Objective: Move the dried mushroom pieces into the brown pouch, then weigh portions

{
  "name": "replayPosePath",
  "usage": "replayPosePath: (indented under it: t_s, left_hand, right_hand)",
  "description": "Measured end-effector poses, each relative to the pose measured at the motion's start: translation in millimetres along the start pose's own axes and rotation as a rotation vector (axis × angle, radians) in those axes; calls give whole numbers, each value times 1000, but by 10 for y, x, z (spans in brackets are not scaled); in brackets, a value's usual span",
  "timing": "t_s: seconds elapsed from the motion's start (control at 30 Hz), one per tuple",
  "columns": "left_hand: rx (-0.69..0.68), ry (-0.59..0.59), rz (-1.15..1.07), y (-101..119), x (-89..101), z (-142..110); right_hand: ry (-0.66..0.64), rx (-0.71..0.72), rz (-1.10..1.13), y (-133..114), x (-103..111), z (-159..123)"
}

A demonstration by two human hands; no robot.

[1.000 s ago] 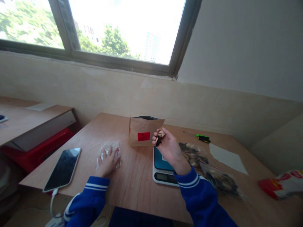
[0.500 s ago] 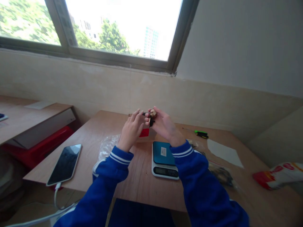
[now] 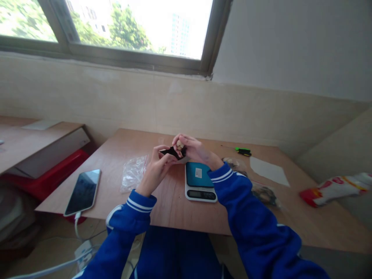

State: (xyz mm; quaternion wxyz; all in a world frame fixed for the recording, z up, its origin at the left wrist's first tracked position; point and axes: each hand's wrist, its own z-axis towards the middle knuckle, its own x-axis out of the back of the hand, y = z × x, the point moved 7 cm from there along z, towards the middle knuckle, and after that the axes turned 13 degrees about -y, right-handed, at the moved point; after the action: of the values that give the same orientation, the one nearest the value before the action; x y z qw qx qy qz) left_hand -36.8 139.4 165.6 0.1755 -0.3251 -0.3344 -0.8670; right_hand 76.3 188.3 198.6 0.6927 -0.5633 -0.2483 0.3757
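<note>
One paper bag [image 3: 169, 151], dark mouth open, sits between your hands over the far middle of the table [image 3: 171, 213]; most of it is hidden, so can't tell if its base touches down. Your left hand [image 3: 154, 167] pinches the rim, thumb on the near edge, fingers on the far side. Your right hand [image 3: 195, 148] has its fingers curled around some pale and dark dried pieces [image 3: 180, 145], held right at the mouth. Scale [image 3: 200, 195] is just nearer you, below your right hand. Clear plastic bag [image 3: 133, 176] lies left of your left hand, phone [image 3: 83, 192] beyond it, cable plugged in. Filled bag [image 3: 264, 193] is partly behind your right sleeve [image 3: 252, 209].
</note>
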Motion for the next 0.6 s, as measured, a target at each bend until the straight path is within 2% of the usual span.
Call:
replayPosePath:
  t_s: [0.1,0.2,0.37,0.47,0.6]
  left_hand:
    - [-52,-3,-38,68,-10,-107]
    - [-46,31,-47,82,-13,-176]
    - [8,97,-35,10,44,-181]
    - [6,100,-24,11,58,-163]
    - [12,100,-4,48,29,-165]
  right_hand:
    - [-60,24,-295,-24,-61,-35]
    - [-103,54,-606,-85,-148,-59]
    - [-144,78,-895,-159,-223,-118]
    - [-117,-8,-1074,-128,-226,-151]
    - [-32,-242,-1308,-29,-259,-170]
